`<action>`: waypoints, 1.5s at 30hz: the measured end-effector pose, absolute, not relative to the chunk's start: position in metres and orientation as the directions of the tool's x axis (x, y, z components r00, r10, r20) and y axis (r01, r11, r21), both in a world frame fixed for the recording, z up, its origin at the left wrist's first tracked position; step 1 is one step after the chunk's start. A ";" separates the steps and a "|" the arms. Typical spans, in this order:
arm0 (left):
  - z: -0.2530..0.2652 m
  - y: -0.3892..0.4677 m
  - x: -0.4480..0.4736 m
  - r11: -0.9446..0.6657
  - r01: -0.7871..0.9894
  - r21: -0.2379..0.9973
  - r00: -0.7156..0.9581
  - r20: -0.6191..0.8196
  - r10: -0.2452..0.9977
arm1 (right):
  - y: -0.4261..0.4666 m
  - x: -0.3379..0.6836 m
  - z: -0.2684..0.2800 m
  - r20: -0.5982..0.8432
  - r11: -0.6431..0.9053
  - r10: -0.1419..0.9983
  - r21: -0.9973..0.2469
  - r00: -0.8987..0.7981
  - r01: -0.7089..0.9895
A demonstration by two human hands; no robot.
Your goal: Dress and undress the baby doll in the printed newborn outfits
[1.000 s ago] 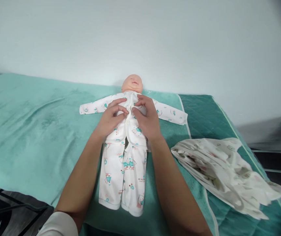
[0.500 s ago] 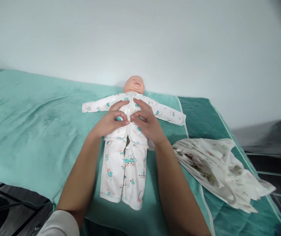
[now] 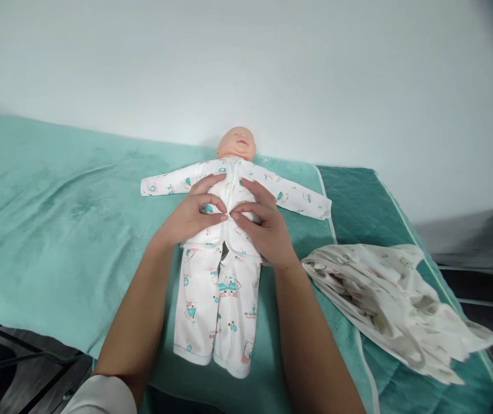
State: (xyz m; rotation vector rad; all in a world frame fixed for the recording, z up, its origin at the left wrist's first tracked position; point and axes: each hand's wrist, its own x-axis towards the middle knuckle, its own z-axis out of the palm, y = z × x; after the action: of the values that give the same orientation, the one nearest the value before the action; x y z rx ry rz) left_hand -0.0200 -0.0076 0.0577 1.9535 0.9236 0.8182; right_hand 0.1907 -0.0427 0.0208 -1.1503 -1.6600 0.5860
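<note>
A baby doll (image 3: 237, 144) lies on its back, dressed in a white printed shirt (image 3: 300, 198) with both sleeves spread out. Matching printed trousers (image 3: 195, 310) cover its legs. My left hand (image 3: 197, 210) pinches the left front edge of the shirt between thumb and forefinger, low on the doll's belly. Opposite it, my right hand (image 3: 264, 221) pinches the other front edge, and the fingertips of both hands meet at the middle opening. A small yellowish fastener shows between them, partly hidden by the fingers. Below that point the shirt's edges part.
Under the doll a light green blanket (image 3: 78, 230) covers the table, with a darker green quilted cover (image 3: 354, 201) at the right. A crumpled white printed cloth (image 3: 384, 299) lies right of my right forearm. Behind the table rises a pale wall (image 3: 246, 63).
My fingertips have come together at the shirt's opening, the right hand's thumb and forefinger closing on its edge. The view has shifted slightly; the doll lies as before.
</note>
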 end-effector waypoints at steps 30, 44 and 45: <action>0.050 -0.005 -0.016 -0.450 0.268 0.852 0.512 0.269 0.815 | -0.043 0.191 0.020 0.480 0.463 0.874 -0.777 -0.074 0.427; 0.056 -0.006 -0.020 -0.389 0.263 0.883 0.518 0.210 0.829 | -0.045 0.191 0.024 0.456 0.447 0.886 -0.792 -0.082 0.416; 0.056 -0.007 -0.019 -0.388 0.268 0.882 0.514 0.210 0.832 | -0.045 0.191 0.024 0.455 0.446 0.886 -0.791 -0.083 0.418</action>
State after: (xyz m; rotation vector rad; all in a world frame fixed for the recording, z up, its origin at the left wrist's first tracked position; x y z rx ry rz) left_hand -0.0194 -0.0069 0.0562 1.9109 0.9036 0.8421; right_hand 0.1915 -0.0455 0.0244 -1.1393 -1.6916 0.5824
